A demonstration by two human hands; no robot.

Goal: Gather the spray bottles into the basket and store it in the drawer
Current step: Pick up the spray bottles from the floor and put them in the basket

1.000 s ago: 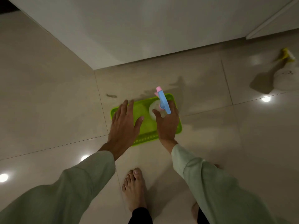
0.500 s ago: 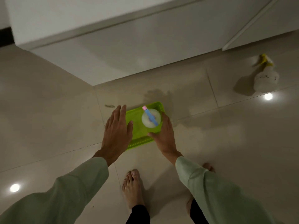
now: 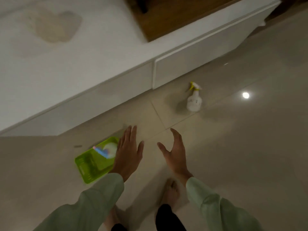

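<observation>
A lime-green basket (image 3: 90,165) lies on the tiled floor at lower left. Inside it stands a white spray bottle with a blue and pink trigger head (image 3: 107,150). My left hand (image 3: 128,153) hovers flat and open over the basket's right end, holding nothing. My right hand (image 3: 175,153) is open further right, fingers spread, empty. A second white spray bottle with a yellow trigger head (image 3: 194,99) stands on the floor ahead and to the right, well beyond my right hand.
A low white cabinet with shut drawer fronts (image 3: 191,64) runs diagonally behind the bottles. Its white top (image 3: 66,55) carries a brown wooden panel (image 3: 168,15). My bare feet (image 3: 171,190) stand just below my hands on glossy beige tiles.
My right hand let go of the blue-topped bottle, which now stands in the basket. Both hands have lifted away and shifted right, and my view has swung up and right toward the yellow-topped bottle.
</observation>
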